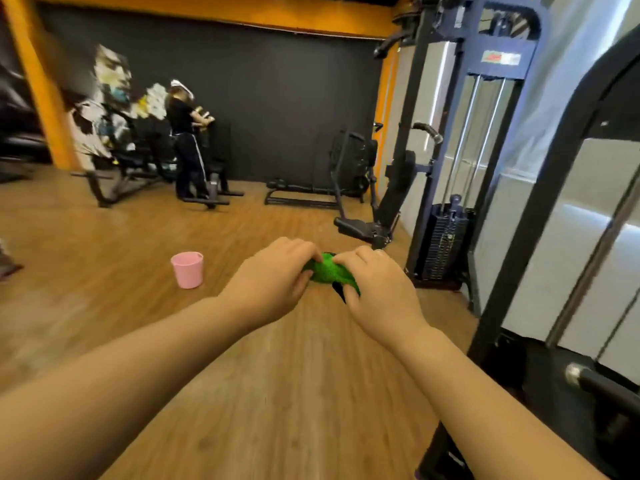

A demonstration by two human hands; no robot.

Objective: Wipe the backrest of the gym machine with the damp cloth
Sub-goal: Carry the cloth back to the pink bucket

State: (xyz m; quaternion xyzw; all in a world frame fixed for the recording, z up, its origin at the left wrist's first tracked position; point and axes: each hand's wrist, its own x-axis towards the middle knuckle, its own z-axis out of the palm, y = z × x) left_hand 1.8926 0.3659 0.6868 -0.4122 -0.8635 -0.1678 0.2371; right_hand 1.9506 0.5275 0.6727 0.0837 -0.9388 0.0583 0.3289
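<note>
A bunched green cloth (329, 271) is held in front of me above the wooden floor. My left hand (273, 282) grips its left end and my right hand (379, 292) grips its right end, so most of the cloth is hidden between the fingers. Ahead and to the right stands a gym machine with a dark tilted backrest (393, 195) and a black seat (353, 226), well beyond both hands. The picture is blurred by motion.
A pink cup (187, 270) stands on the floor to the left of my hands. A weight stack machine (446, 237) and a black frame (540, 216) line the right side. A person (185, 140) stands at other machines by the far dark wall.
</note>
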